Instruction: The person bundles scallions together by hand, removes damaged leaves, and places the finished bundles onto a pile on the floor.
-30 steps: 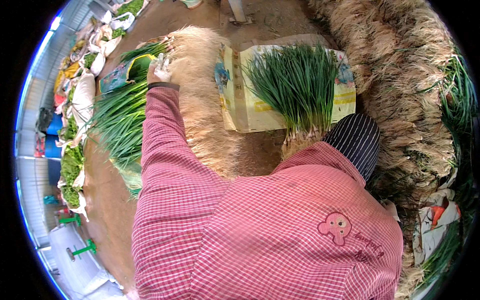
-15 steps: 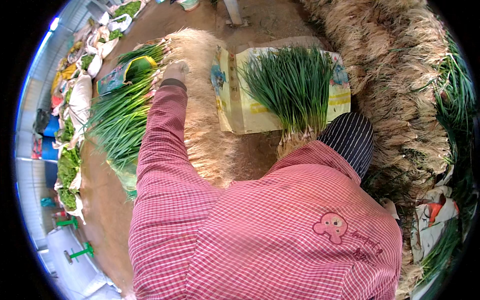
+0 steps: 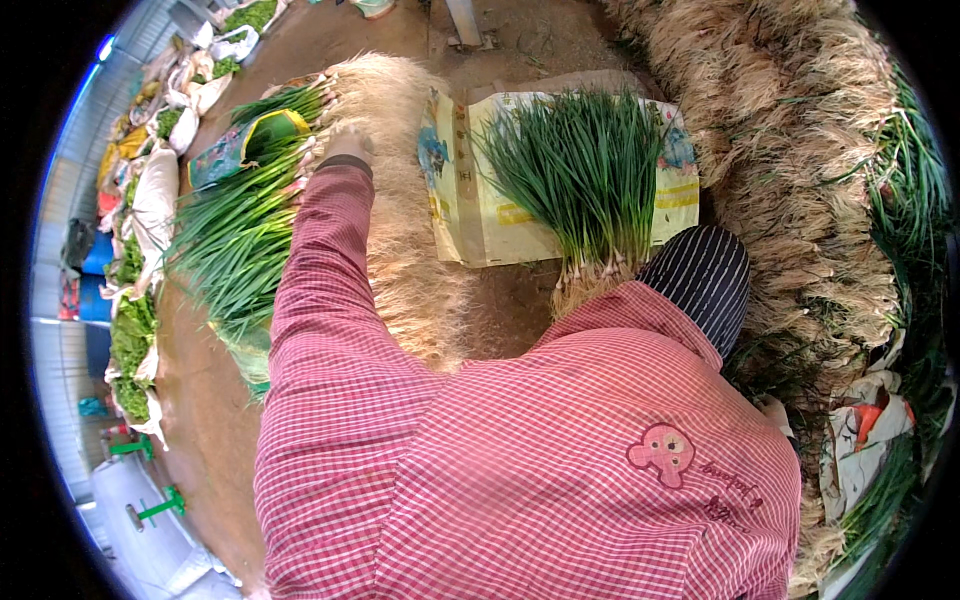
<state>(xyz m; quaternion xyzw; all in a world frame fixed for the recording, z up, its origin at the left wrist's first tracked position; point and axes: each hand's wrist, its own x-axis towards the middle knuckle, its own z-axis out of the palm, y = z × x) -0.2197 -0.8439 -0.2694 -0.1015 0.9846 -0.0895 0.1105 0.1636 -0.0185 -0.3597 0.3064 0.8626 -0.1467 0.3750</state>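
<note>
My left hand [image 3: 348, 145] reaches forward onto a long row of green onions [image 3: 245, 230], where the white bulbs meet the pale, fibrous roots [image 3: 405, 170]. A dark cuff ends its checked sleeve; the fingers are hidden, so its grip does not show. To the right, a spread bunch of green onions [image 3: 585, 165] lies on a flattened yellow and white sack [image 3: 475, 215], with its roots toward me. My right hand does not show. My red checked garment [image 3: 520, 450] fills the lower middle, and a rounded dark striped cloth shape [image 3: 705, 280] covers part of the view beside the bunch's roots.
A tall bank of onions with dry roots outward [image 3: 790, 180] runs along the right. A green and yellow printed bag [image 3: 235, 150] rests on the left row. Farther left stand white sacks of leafy greens [image 3: 135, 330], blue containers [image 3: 97, 270] and a metal-ribbed wall. A post [image 3: 465, 22] rises ahead.
My left hand has shifted slightly among the bulbs and roots. The whole view has drifted a little; the bunch on the sack lies as before.
</note>
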